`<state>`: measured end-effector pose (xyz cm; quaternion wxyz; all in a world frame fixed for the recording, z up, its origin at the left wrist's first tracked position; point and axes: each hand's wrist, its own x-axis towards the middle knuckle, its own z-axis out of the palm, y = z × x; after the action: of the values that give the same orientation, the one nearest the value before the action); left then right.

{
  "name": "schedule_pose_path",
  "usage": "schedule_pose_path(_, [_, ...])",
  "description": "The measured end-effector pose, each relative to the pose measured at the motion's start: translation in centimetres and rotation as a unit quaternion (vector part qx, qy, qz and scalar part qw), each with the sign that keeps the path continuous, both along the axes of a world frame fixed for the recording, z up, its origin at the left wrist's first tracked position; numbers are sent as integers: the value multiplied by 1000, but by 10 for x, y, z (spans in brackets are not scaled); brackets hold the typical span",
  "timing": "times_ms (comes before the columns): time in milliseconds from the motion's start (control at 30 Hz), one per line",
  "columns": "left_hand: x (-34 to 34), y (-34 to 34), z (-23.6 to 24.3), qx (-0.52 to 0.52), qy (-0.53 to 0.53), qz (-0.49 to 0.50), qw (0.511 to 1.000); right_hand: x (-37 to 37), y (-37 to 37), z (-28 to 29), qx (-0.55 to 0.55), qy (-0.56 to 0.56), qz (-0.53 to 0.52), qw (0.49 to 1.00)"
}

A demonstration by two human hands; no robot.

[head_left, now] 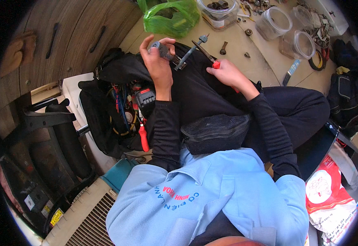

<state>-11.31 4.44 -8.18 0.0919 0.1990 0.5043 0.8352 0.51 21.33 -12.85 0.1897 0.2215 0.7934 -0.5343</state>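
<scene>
Grey metal fitting [161, 51], gripped by the left hand [157, 70] above the lap's [195, 90] far edge, seems kept near the red-handled tool [205, 53] for steadiness; the right hand [228, 74] clasps that tool's handle.

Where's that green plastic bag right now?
In the head view, the green plastic bag is at the top, just left of centre, beside the clear tub of metal parts and beyond the person's left hand.
</scene>
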Motion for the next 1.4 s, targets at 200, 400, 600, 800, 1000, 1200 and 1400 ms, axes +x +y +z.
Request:
schedule_pose_path(200, [-1, 3, -1, -65, 1, 39, 997, -1, -1, 2, -6, -4, -8, 1000])
schedule_pose_path(400, [-3, 1, -5, -3, -14, 10, 1000, -5, -6, 0, 12, -20, -20, 1000])
schedule_pose_path(600, [-2, 9, -1, -71, -7, 32, 997, 0, -12, 10, 16, -23, -69, 997])
schedule_pose_path(800, [0, 10, -2, -26, -31, 43, 998, 6, -22, 14, 31, -9, -111, 993])
schedule_pose_path(1000, [-4, 6, -1, -11, -45, -8, 999, 2, -15, 14, 16, -33, -80, 996])
schedule_pose_path(1200, [-2, 9, 0, -14, -17, -7, 1000, -1, -14, -1, 13, -33, -74, 997])
schedule_pose_path(1400, [-3, 12, -1, -29, 9, 18, 999, -9, -7, 4, -65, -106, -61, 990])
